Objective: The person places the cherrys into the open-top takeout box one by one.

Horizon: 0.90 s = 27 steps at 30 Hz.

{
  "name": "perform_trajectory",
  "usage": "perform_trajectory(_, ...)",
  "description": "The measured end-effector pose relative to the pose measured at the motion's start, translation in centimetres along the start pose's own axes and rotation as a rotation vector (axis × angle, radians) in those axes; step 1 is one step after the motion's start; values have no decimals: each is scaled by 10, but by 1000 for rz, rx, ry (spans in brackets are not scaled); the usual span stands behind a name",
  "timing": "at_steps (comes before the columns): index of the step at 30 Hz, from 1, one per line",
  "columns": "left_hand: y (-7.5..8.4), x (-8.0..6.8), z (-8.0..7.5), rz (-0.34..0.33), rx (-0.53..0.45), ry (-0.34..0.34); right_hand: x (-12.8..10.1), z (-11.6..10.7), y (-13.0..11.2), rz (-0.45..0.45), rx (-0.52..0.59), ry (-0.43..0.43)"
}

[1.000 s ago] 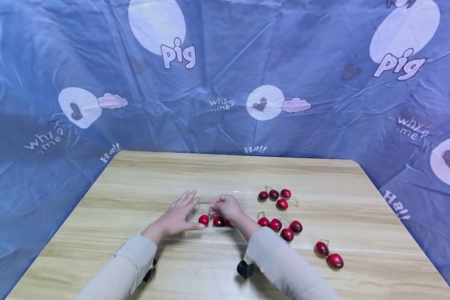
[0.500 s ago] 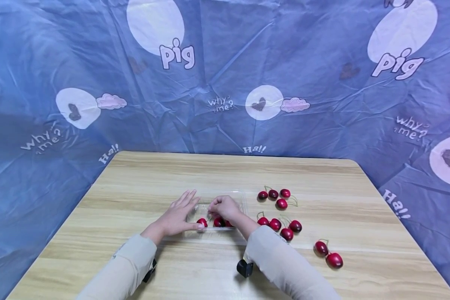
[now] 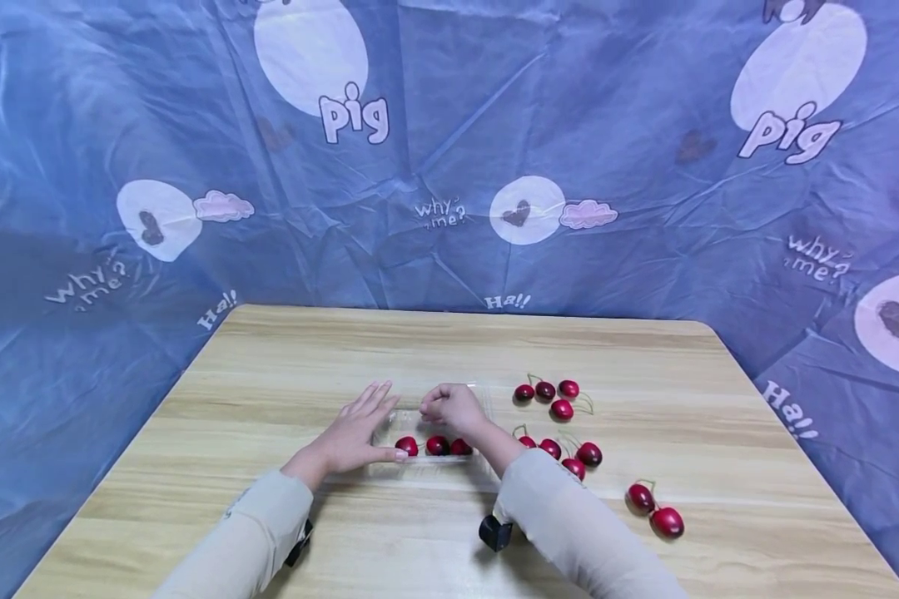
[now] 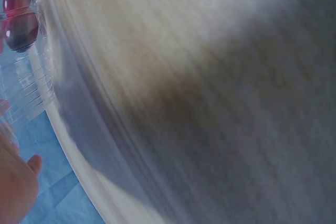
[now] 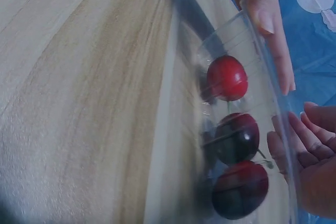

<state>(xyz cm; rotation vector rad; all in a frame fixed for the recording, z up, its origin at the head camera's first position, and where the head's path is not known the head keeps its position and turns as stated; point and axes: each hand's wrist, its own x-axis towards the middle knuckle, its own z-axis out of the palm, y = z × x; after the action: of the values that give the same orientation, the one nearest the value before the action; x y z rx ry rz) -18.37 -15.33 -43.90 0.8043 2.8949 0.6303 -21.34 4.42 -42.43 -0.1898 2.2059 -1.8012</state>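
A clear plastic container [image 3: 487,413] sits mid-table with three red cherries [image 3: 436,445] in a row along its near side. My left hand [image 3: 360,428] lies flat with straight fingers against the container's left side, thumb by the leftmost cherry [image 3: 407,446]. My right hand [image 3: 449,405] hovers over the container just behind the cherries, fingers curled, with nothing visibly held. In the right wrist view, the three cherries [image 5: 237,137] show through the container wall [image 5: 247,45]. There a left finger [image 5: 268,24] lies along the rim and the curled right fingers [image 5: 310,150] hang close by.
Loose cherries lie on the wooden table [image 3: 345,358] to the right: a cluster [image 3: 547,393] at the back, several [image 3: 565,456] beside my right forearm, and a pair [image 3: 653,509] nearer the front. A blue printed sheet [image 3: 449,166] hangs behind the table.
My right hand has risen off the cherries and drawn back a little, uncovering all three in the container. The left hand has stayed in place.
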Motion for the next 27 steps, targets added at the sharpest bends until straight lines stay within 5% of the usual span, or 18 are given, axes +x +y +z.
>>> perform_trajectory(27,-1,-3,-2,0,29,-26,-29,-54,-17,-9,61,-27)
